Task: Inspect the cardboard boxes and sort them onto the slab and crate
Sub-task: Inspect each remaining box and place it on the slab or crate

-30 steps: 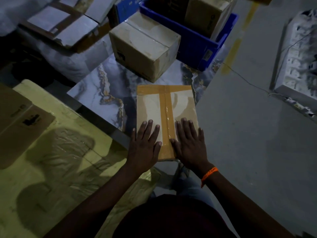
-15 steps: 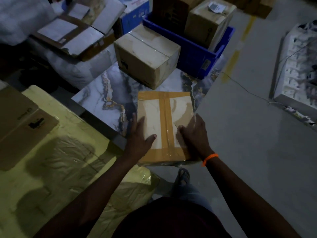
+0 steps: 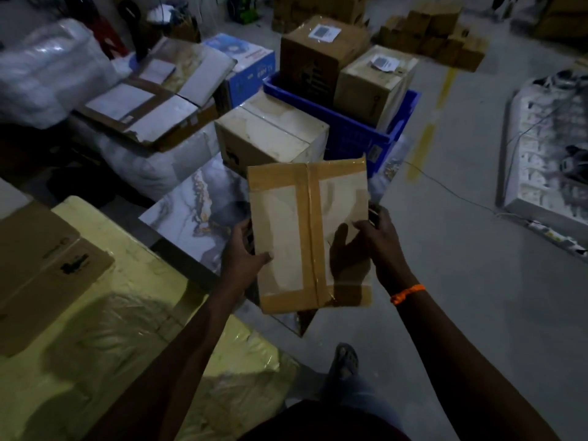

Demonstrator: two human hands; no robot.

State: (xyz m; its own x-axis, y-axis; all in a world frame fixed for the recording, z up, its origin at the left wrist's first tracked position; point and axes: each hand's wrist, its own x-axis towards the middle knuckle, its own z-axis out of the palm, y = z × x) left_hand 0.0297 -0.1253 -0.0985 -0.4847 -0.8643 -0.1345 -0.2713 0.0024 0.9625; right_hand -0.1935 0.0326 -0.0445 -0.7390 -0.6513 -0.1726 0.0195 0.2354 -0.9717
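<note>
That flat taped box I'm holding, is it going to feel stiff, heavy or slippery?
Probably stiff: the flat taped box shows straight edges, gripped only at its sides by the left hand and right hand. Likely light, being thin. The glossy tape may feel slippery.

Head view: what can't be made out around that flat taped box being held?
Head view only:
- Underside of the flat brown taped cardboard box: hidden by the box itself.
- Floor of the blue plastic crate: hidden by two cartons inside.
- Print on the white paper label: too small, blurred.
- Part of the grey marbled slab: covered by the held box.
</note>
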